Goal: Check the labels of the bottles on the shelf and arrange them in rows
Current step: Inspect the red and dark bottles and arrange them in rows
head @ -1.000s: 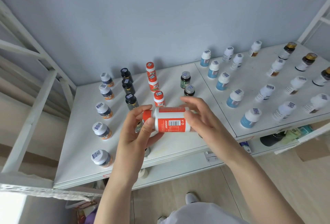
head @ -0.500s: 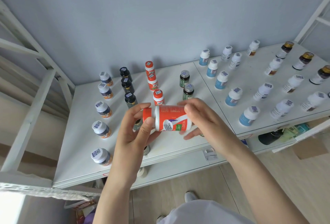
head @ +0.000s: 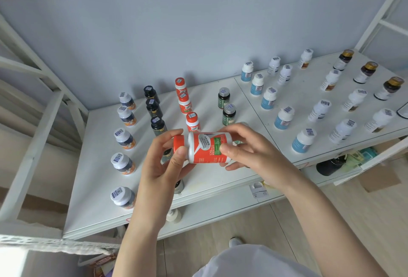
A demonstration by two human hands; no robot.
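In the centre of the frame the person holds an orange bottle (head: pixel 207 148) with both hands, above the front part of the white shelf (head: pixel 97 166). The bottle lies on its side, with its orange cap to the left and its base to the right. Its label faces the camera and shows the number 120 and a green patch.

The left hand (head: pixel 163 162) grips the cap end, the thumb on the near side and the fingers curled behind it. The right hand (head: pixel 249 151) grips the base end, the thumb pressed on the green patch and the fingers curled over the top of the bottle.

Just behind the held bottle, three more orange-capped bottles (head: pixel 184 105) stand upright in a row that runs toward the wall. To the left of them stands a row of black bottles (head: pixel 153 109), and further left a row of white-capped bottles (head: pixel 123 137). To the right of the orange row are two dark bottles with green labels (head: pixel 228 114).

On the right half of the shelf stand rows of white bottles with blue labels (head: pixel 268 99), and near the right edge of the frame are bottles with gold caps (head: pixel 365 72).
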